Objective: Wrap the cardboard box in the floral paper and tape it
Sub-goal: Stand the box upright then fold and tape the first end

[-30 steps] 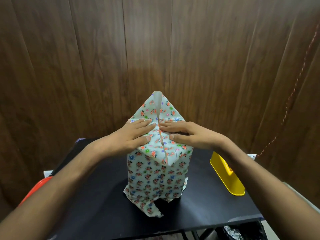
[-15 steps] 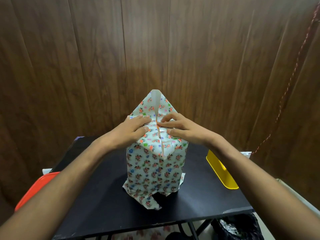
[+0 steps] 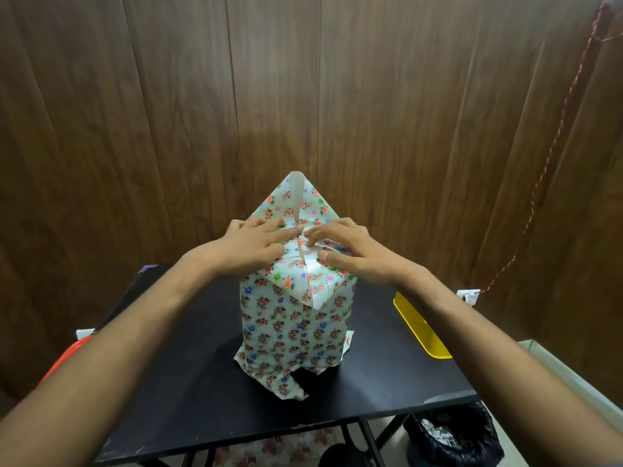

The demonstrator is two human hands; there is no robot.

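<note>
Both hands pressed flat on the box (image 3: 296, 318) top: left hand (image 3: 251, 246) at nine o'clock, right hand (image 3: 340, 249) at three; the pointed flap (image 3: 296, 200) stood at twelve o'clock, equally near both.

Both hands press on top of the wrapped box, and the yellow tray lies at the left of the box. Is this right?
Not quite. The head view shows the yellow tray at the right of the box, not the left. The left hand and right hand do press on top.
</note>
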